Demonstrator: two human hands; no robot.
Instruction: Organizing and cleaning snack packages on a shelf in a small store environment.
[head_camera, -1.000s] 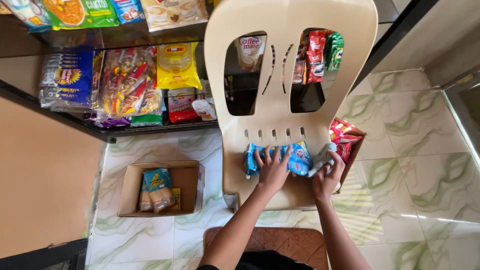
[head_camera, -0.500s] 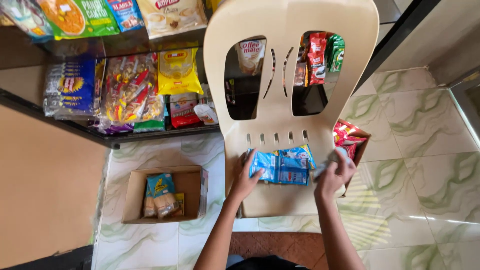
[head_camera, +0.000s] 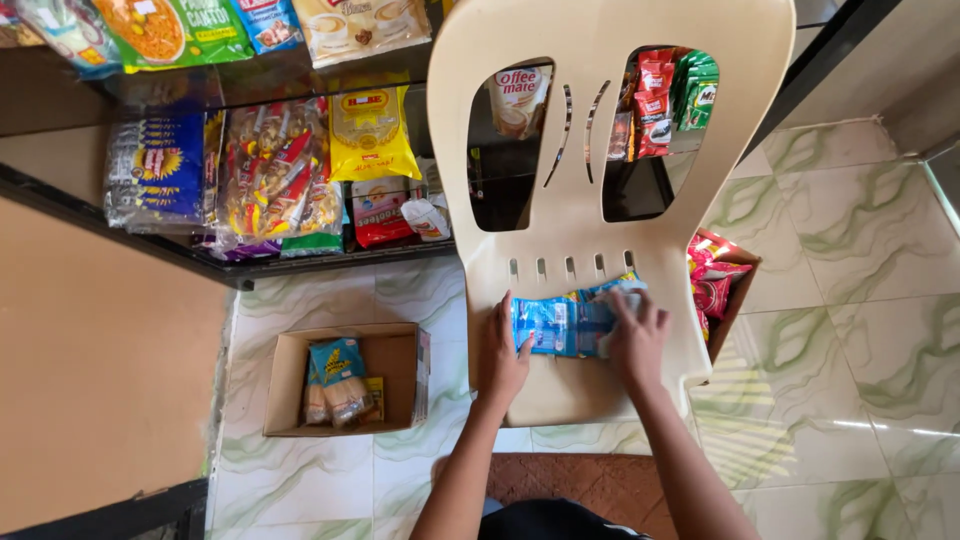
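Head view: two hands on blue snack packets on a chair seat.

Left hand (head_camera: 503, 358) lies flat, fingers spread, against the left end of the stack of blue foil packets (head_camera: 560, 325) on the cream plastic chair (head_camera: 600, 180); right hand (head_camera: 637, 335) presses palm-down over its right end, gripping nothing visibly.

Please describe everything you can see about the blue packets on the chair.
The blue packets are a small bunch of shiny plastic sachets, blue with paler and yellow patches, lying flat on the seat of the cream plastic chair, just below its row of slots. The left hand presses their left edge and the right hand covers their right end, fingers spread on top. Their exact number cannot be told.
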